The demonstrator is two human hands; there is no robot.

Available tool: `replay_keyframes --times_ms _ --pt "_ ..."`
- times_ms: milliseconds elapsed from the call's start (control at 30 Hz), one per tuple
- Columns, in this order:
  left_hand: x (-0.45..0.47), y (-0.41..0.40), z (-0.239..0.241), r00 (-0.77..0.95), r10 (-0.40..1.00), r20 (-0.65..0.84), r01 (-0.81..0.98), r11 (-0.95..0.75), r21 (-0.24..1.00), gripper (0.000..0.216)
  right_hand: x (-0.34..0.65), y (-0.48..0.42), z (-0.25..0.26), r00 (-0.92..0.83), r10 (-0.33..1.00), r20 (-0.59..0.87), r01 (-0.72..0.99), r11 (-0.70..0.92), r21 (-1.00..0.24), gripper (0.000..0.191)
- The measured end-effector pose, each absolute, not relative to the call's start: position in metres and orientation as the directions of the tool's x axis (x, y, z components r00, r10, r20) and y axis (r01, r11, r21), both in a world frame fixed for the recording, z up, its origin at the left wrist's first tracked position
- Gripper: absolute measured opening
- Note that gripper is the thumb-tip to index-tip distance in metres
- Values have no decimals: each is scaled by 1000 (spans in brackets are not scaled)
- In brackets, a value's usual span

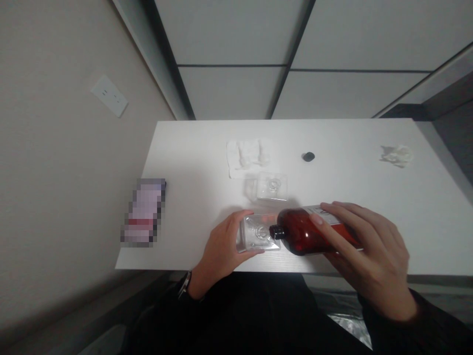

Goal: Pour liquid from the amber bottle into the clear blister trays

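In my right hand (pixel 369 246) lies a reddish-brown bottle (pixel 301 236), tilted almost flat, its uncapped dark neck pointing left. The bottle's mouth is over the right part of a clear plastic case (pixel 254 239) with a round ring in it. My left hand (pixel 223 241) grips this case from the left, thumb and fingers along its sides. Whether liquid is flowing from the bottle, I cannot tell. Just behind sits a second clear plastic piece (pixel 273 190), also with a round ring. Farther back and right is a small dark cap (pixel 308 157).
A white tissue (pixel 233 165) with two small whitish items on it lies at the back middle. Crumpled tissue (pixel 397 155) is at the far right. A blurred-out phone (pixel 144 212) rests at the left edge of the white table (pixel 195 197), beside the wall.
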State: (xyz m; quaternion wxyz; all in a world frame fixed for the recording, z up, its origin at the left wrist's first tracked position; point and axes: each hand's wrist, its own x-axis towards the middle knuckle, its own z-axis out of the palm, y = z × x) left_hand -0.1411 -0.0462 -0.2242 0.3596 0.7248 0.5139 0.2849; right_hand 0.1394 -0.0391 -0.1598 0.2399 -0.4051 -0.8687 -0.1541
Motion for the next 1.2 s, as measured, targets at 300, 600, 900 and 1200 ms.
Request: replay_keyframes --times_ms 300,600,900,1200 --pt "-141 -47 -223 308 951 42 551 -214 807 86 139 -39 -159 -557 637 533 780 621 73 90" --pt "-142 -46 -224 298 954 29 549 -196 812 84 138 -38 -157 -571 619 540 768 635 84 90" --pt "-140 -46 -220 300 954 15 542 -184 820 81 138 -38 -157 -572 623 533 768 635 82 87" --pt "-141 -46 -220 303 953 6 546 -179 818 81 139 -38 -157 -572 625 531 771 631 88 88"
